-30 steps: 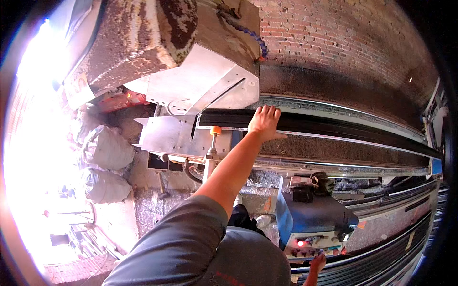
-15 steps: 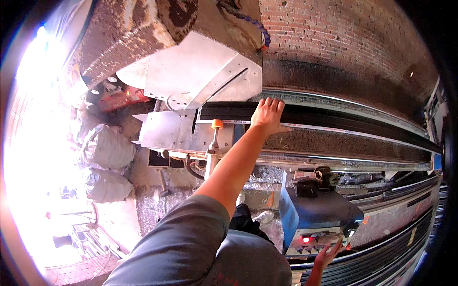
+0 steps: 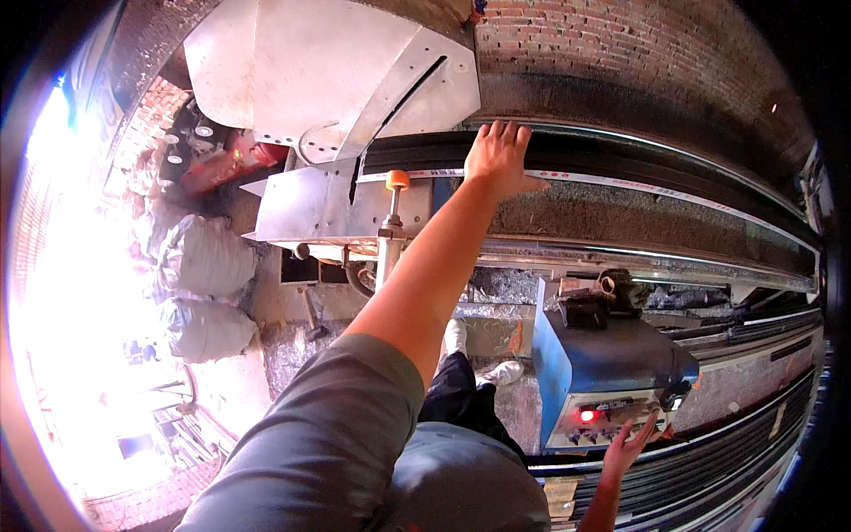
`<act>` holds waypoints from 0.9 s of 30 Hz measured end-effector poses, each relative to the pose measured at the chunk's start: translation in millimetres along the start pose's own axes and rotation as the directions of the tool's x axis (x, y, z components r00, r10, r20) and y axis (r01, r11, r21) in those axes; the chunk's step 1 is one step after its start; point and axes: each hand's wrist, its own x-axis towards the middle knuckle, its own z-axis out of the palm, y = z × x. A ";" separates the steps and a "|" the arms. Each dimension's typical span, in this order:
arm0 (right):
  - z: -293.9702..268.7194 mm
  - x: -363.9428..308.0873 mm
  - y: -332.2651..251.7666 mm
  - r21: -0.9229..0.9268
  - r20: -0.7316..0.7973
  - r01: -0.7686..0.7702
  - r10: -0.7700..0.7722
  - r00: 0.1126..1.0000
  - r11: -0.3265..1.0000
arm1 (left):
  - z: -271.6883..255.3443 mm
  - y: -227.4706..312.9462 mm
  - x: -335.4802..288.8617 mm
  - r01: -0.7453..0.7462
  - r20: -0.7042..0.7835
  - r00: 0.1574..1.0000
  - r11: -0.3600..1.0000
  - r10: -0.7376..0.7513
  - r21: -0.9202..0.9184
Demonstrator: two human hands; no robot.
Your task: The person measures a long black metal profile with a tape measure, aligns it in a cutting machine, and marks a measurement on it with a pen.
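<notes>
My left hand (image 3: pixel 498 161) is laid over a bundle of long black profiles (image 3: pixel 612 165), its fingers bent over the far side and the thumb along the near, white-printed strip. The bundle runs from a metal-guarded cutting machine (image 3: pixel 315 71) off to the right. At the lower right, my right hand (image 3: pixel 629 443) is raised against the control panel (image 3: pixel 603 424) of a blue box (image 3: pixel 612 355). Its fingers are stretched out and hold nothing visible; whether the fingertips touch a button I cannot tell. A red lamp (image 3: pixel 589 415) glows on the panel.
An orange-topped clamp (image 3: pixel 396 182) stands left of my forearm. White sacks (image 3: pixel 208 257) and a hammer (image 3: pixel 312 315) lie on the floor at left. More black profiles (image 3: pixel 709 470) are stacked at lower right, and a brick wall (image 3: pixel 603 53) rises behind.
The view has shifted, so the machine sits higher and the blue box further right. My left hand stays on the profiles. My right hand remains by the panel, its fingers more plainly spread.
</notes>
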 end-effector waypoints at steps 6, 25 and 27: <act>-20.1 -1.5 0.5 0.040 0.127 -0.071 0.065 0.990 0.997 | 2.2 6.0 2.6 -0.012 -0.028 1.000 1.000 0.011 -0.017; 9.0 -62.0 36.5 0.181 0.022 -0.075 0.072 0.997 0.981 | 173.5 41.7 -481.5 0.291 0.434 0.895 0.872 -0.103 -0.393; 5.8 -66.8 28.0 0.187 0.023 -0.051 0.047 0.999 0.981 | 193.2 18.7 -578.6 0.457 0.771 0.615 0.872 -0.166 -0.177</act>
